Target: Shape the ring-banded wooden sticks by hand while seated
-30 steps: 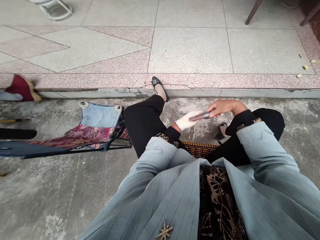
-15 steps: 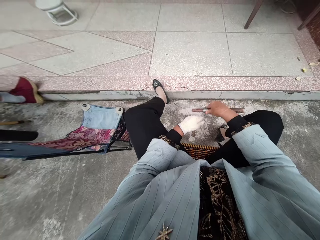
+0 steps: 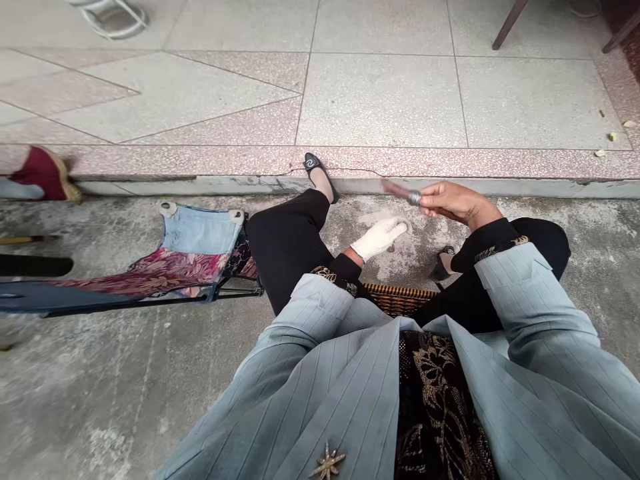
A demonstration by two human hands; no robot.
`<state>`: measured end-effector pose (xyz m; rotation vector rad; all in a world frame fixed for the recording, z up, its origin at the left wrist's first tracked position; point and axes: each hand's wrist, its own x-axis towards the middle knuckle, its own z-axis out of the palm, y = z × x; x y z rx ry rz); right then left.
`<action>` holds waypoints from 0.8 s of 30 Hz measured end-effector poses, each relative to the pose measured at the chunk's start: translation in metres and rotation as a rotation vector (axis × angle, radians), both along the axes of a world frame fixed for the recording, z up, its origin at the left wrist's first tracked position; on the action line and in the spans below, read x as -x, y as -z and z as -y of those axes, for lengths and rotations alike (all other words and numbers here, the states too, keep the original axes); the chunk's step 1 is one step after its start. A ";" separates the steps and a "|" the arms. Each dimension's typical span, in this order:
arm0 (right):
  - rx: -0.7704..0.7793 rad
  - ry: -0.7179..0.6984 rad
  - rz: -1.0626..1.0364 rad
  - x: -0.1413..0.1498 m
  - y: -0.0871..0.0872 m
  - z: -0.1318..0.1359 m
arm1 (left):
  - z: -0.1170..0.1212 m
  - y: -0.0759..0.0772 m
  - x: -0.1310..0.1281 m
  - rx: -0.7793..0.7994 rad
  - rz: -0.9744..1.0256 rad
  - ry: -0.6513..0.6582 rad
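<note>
My left hand (image 3: 380,238), in a white knitted glove, is low over the concrete between my knees, its fingers closed. A small greyish rounded edge shows at its fingertips, and a short brownish stub (image 3: 391,248) shows just under the glove; what it grips is mostly hidden. Bare and wrapped round a brown stick-like tool (image 3: 397,190), my right hand (image 3: 453,202) is up and to the right of the glove. Silvery wire or a metal collar binds the tool in front of my fingers. Its blurred end points left, apart from the glove.
Beneath my lap is a woven wicker seat (image 3: 400,300). On the left stands a folding recliner (image 3: 195,233) with denim and floral cloth. Beyond my feet a low step (image 3: 250,185) rises to a tiled floor. A person's red shoe (image 3: 45,175) and a white stool (image 3: 117,19) are further left.
My right hand has moved up and right, and the tool now tilts, its left end raised. The rear length seen earlier past my hand is hidden. The gloved hand has shifted slightly.
</note>
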<state>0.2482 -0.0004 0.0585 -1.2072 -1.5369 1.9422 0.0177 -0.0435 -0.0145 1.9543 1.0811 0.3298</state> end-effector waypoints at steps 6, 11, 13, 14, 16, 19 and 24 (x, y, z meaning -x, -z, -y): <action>-0.066 0.226 0.418 0.008 0.007 -0.005 | 0.005 0.008 -0.007 -0.187 -0.206 0.154; -0.356 -0.049 1.125 0.017 0.019 -0.005 | 0.008 0.006 -0.008 -0.354 -0.383 0.280; -0.362 -0.199 1.261 0.025 0.024 -0.001 | 0.008 0.003 -0.009 -0.365 -0.427 0.318; -0.341 -0.280 1.304 0.030 0.026 0.001 | 0.007 0.002 -0.008 -0.356 -0.423 0.320; -0.298 -0.450 1.346 0.038 0.029 0.007 | 0.004 0.001 -0.005 -0.311 -0.360 0.287; -0.205 -0.673 1.214 0.038 0.025 0.011 | -0.004 0.001 0.002 -0.185 -0.167 0.175; 0.058 -0.658 0.400 0.012 0.004 0.007 | -0.014 -0.001 0.009 -0.035 0.095 0.020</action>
